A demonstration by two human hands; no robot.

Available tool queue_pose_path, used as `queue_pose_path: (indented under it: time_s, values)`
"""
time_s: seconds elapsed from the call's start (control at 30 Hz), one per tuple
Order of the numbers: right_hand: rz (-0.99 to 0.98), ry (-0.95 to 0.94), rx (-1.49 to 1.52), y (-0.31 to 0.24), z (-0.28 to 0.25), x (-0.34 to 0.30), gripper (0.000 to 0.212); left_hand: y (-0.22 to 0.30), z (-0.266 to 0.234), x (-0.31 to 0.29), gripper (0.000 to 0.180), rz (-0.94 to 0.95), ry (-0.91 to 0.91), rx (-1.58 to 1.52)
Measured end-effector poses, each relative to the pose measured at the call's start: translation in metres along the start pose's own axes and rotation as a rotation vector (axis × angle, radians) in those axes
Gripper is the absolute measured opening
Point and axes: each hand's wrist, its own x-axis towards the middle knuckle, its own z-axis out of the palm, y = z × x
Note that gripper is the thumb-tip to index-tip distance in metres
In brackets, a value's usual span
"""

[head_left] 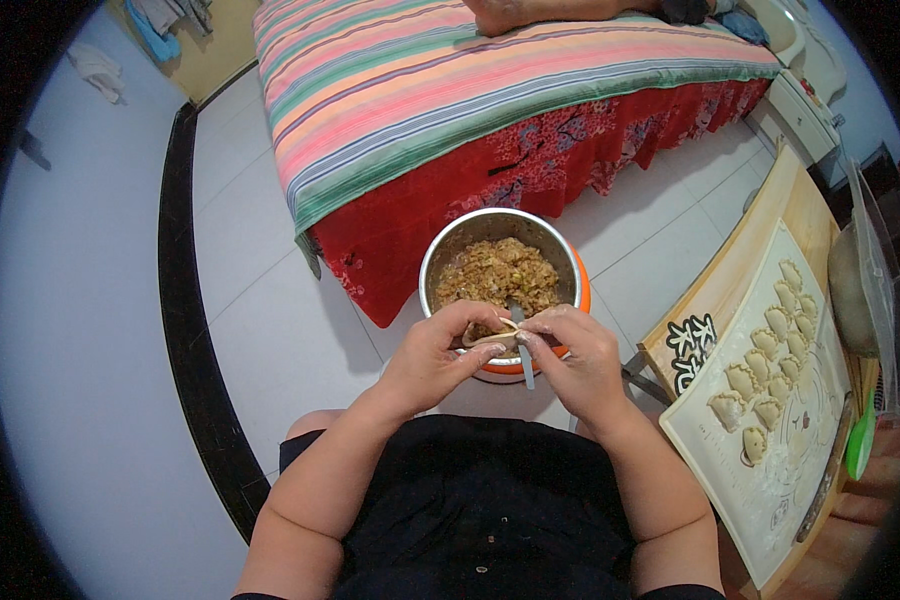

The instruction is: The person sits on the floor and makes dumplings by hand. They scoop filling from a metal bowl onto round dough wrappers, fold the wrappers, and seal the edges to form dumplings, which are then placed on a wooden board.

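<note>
A dumpling (492,340), its wrapper folded over, is held between both hands above the near rim of a metal bowl (434,250). My left hand (432,352) cups it with thumb and fingers. At its right end my right hand (577,358) pinches the wrapper's edge, thumb and fingers together. Flour whitens the fingertips. Brown minced filling (505,272) with green bits fills much of the bowl. A utensil with a flat metal handle (527,370) leans out over the near rim; its other end is partly hidden by the filling and my hands.
An orange stool or base (582,285) shows under the bowl. To the right, a wooden table (710,255) bears a pale mat (705,430) with several finished dumplings (763,342) and a green-handled tool (859,445). Ahead stands a striped bed (420,90) with a person's leg (540,12) on it.
</note>
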Motion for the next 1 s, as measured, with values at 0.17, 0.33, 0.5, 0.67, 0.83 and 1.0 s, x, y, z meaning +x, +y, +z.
queue_pose_path:
  time_s: [0.17,0.33,0.5,0.67,0.83,1.0]
  values:
    - [-0.021,-0.034,-0.074,0.002,-0.001,-0.002,0.016,0.004,-0.002,0.001,0.022,0.05,-0.017,0.135]
    - [-0.045,0.002,-0.041,-0.001,-0.003,0.0,0.021,0.005,-0.003,0.002,0.022,0.089,-0.012,0.186]
    - [-0.064,-0.063,-0.045,0.006,-0.003,-0.003,0.017,0.009,0.0,0.002,0.021,0.113,-0.046,0.227]
    - [-0.006,0.016,0.03,0.002,-0.001,-0.003,0.009,0.009,0.002,0.0,0.053,0.065,-0.034,0.026]
    - [0.128,0.193,0.414,0.002,0.009,-0.008,0.007,0.021,0.012,0.005,0.073,0.014,-0.025,-0.436]
    - [-0.015,0.149,0.299,0.008,0.009,-0.009,0.014,0.006,0.013,0.003,0.051,-0.134,-0.068,-0.349]
